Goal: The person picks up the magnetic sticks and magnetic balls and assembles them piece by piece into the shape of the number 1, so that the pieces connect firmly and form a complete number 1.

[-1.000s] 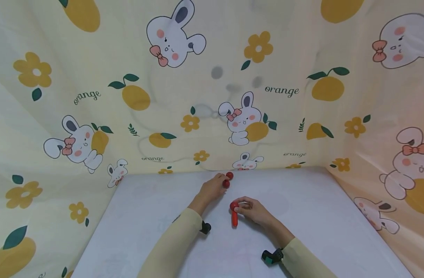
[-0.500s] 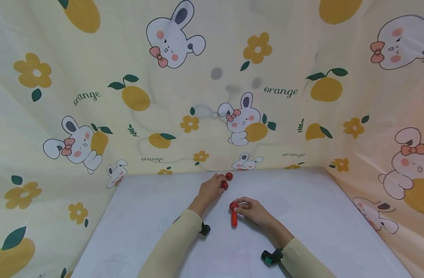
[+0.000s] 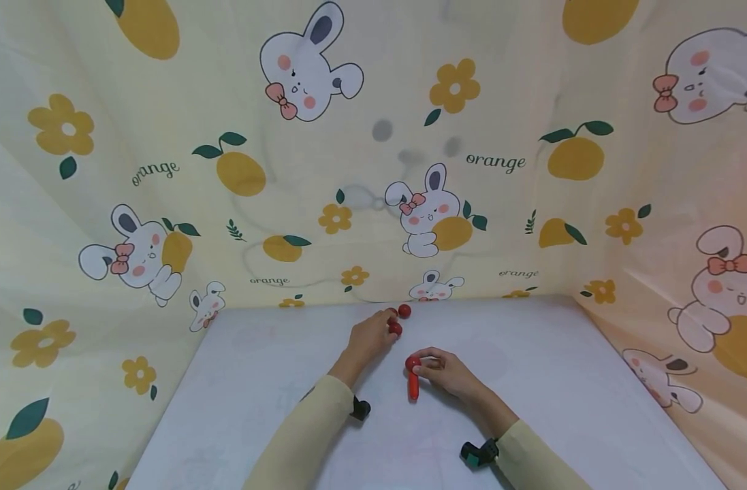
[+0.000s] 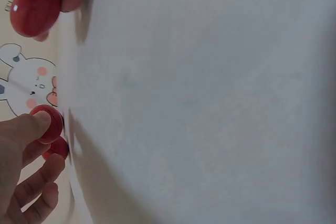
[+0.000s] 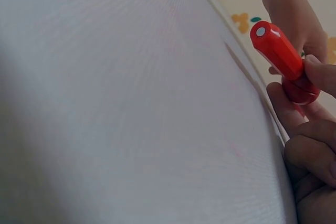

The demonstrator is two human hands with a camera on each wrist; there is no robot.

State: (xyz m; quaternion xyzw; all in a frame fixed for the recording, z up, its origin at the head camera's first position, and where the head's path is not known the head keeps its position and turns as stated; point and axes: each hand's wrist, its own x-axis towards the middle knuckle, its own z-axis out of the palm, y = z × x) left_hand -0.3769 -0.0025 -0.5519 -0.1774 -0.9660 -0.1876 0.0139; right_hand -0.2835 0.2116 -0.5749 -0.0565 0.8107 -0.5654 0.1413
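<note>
In the head view my left hand (image 3: 370,337) pinches a red ball (image 3: 395,329) near the table's back edge. A second red ball (image 3: 392,311), partly hidden, shows at its fingertips, and a third red ball (image 3: 404,311) sits just beyond. The left wrist view shows my thumb pressed on the near ball (image 4: 51,125), another ball behind it. My right hand (image 3: 449,373) holds a red ball (image 3: 412,364) between thumb and fingers. From that ball a red stick (image 3: 413,388) points toward me; a silvery round spot marks its free end in the right wrist view.
Both hands work over a white table (image 3: 502,381). Behind it and along the sides hangs a cream cloth (image 3: 361,163) printed with rabbits, oranges and flowers. Small black cameras (image 3: 480,452) sit at the wrists.
My left hand has drawn slightly back toward me with its ball, and the partly hidden ball has come into sight at its fingertips. The right hand, ball and stick have stayed nearly still.
</note>
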